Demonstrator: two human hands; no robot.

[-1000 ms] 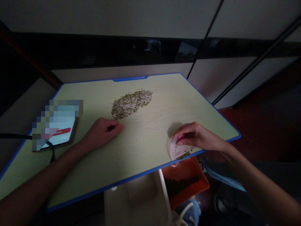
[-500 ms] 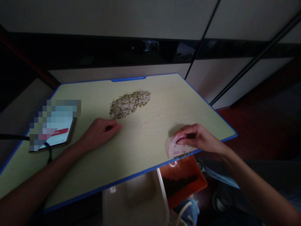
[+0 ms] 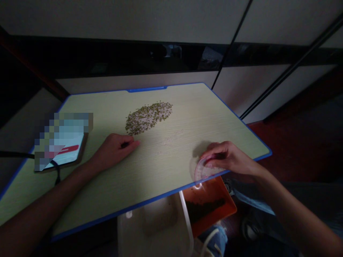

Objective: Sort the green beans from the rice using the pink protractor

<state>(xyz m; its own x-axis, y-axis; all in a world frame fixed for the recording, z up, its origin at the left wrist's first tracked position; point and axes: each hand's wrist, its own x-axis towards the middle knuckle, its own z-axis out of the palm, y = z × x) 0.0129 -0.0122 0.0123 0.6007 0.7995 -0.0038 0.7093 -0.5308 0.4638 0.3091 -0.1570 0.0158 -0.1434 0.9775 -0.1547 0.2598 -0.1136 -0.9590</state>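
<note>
My right hand (image 3: pixel 223 157) pinches a clear, pink-marked protractor (image 3: pixel 201 172) at the table's front edge, above the orange bin (image 3: pixel 230 207). Dark green beans lie in that bin. My left hand (image 3: pixel 118 150) rests on the table with its fingers curled closed and nothing visible in them. Just beyond its fingertips spreads a pile of green beans mixed with pale grains (image 3: pixel 148 117). A thin scatter of pale grains (image 3: pixel 171 138) lies between the two hands.
The pale table (image 3: pixel 107 200) has a blue rim. A lit device (image 3: pixel 72 153), partly pixelated, lies at the left with a dark cable by it. Below the front edge, a whitish container (image 3: pixel 155 239) stands beside the orange bin. Cabinet panels (image 3: pixel 120 21) rise behind.
The small group of green beans by the protractor at the front edge has gone over it, above the orange bin. The protractor shifted slightly. My left hand stayed put.
</note>
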